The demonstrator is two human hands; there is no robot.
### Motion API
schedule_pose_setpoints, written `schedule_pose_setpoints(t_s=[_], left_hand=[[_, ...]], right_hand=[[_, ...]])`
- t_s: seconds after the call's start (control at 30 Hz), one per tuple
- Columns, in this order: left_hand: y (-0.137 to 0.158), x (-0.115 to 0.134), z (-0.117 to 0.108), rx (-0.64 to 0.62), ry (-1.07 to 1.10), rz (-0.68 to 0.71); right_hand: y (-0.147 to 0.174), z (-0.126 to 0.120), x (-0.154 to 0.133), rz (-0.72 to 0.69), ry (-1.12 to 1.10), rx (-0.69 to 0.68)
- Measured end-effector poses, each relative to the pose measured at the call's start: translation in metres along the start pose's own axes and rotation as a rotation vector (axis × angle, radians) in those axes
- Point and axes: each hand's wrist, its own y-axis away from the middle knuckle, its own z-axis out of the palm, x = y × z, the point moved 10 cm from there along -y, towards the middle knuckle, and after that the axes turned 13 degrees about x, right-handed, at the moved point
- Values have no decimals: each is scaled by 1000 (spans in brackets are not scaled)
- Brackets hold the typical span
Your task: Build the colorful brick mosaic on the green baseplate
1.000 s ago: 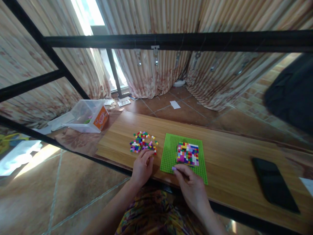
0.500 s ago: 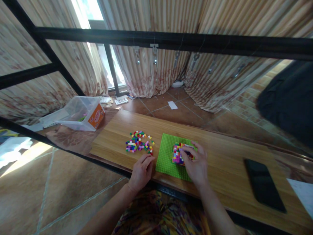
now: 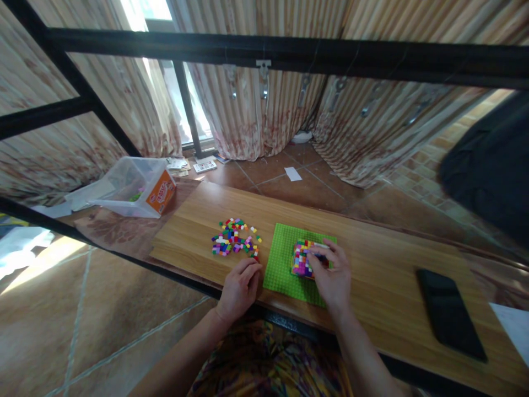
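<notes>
My right hand [image 3: 334, 275] reaches over a low block of small multicoloured toy bricks [image 3: 302, 258] on a green studded baseplate [image 3: 279, 270]. Its thumb and forefinger come together at the top of the block, touching it, and the hand covers the block's right part. What lies between those fingertips is hidden. My left hand [image 3: 239, 288] rests at the table's front edge, left of the baseplate, with its fingers curled in. I cannot make out anything in it. Just beyond its fingertips lies a loose pile of small coloured bricks [image 3: 234, 237].
The wooden table [image 3: 372, 298] carries a black phone [image 3: 451, 314] at the right. A clear plastic box [image 3: 138, 187] with an orange label lies to the far left. A black metal bar [image 3: 231, 47] crosses in front of the curtains [image 3: 285, 105]. White paper [image 3: 510, 325] lies at the right edge.
The camera view has shifted slightly. My right fingertips have moved a little over the brick block, while my left hand stays almost where it was.
</notes>
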Motion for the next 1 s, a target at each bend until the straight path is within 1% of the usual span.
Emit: schedule_pose_setpoints(t_s=[0.17, 0.33, 0.43, 0.6, 0.73, 0.87, 1.0], left_hand=[[-1, 1, -1, -2, 5, -5], [-1, 0, 0, -3, 8, -9], [-1, 0, 0, -5, 7, -11], [-1, 0, -1, 2, 36, -29], [-3, -2, -4, 8, 76, -75], [-7, -10, -14, 80, 76, -128], [-9, -20, -19, 110, 30, -167]], right_hand=[[-3, 3, 4, 56, -31, -3], [-5, 8, 16, 171, -110, -10], [-5, 10, 20, 204, -133, -12], [-5, 11, 24, 216, -129, -7], [-6, 12, 22, 199, -96, -10], [-7, 12, 22, 192, -60, -23], [-6, 9, 23, 142, -111, -49]])
